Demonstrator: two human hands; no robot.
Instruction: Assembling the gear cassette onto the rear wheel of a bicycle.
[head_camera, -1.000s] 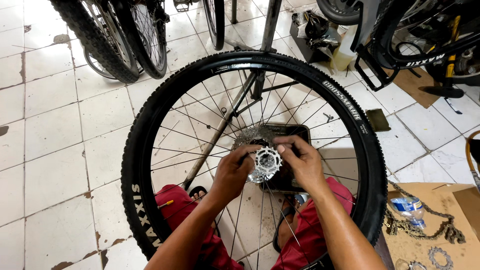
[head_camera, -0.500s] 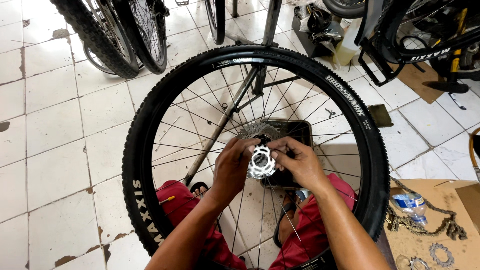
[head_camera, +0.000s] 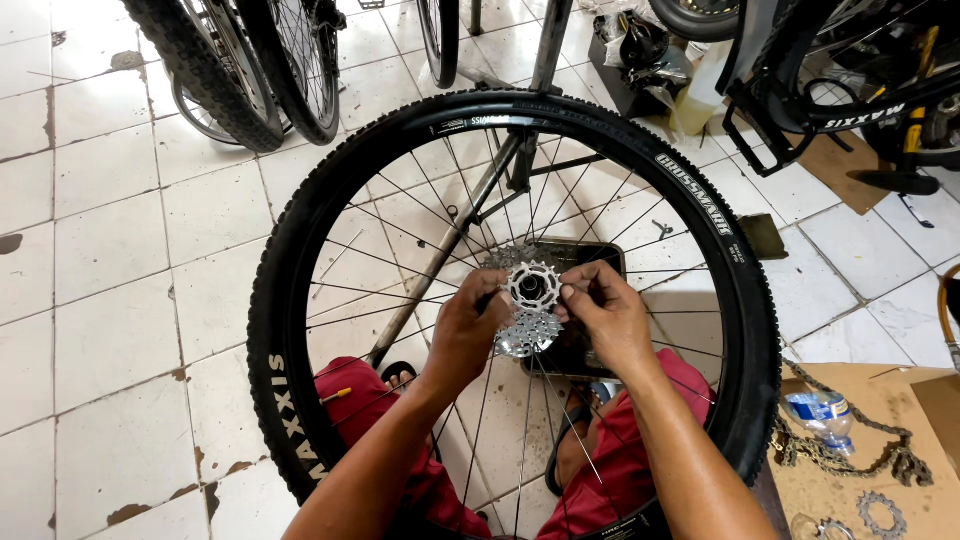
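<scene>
Both hands have shifted slightly up the hub since a moment ago. The left hand (head_camera: 468, 330) and right hand (head_camera: 608, 315) pinch a shiny silver toothed metal cassette (head_camera: 530, 305) from either side, fingers curled closed on it, at the centre of the black spoked bicycle wheel (head_camera: 300, 300).

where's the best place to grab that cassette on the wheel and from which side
By its toothed outer rim, from the two opposite sides. The cassette sits flat on the hub of the wheel, facing up toward the camera, so its edges are free. The left hand and right hand already flank it this way, probably the firmest hold.
</scene>
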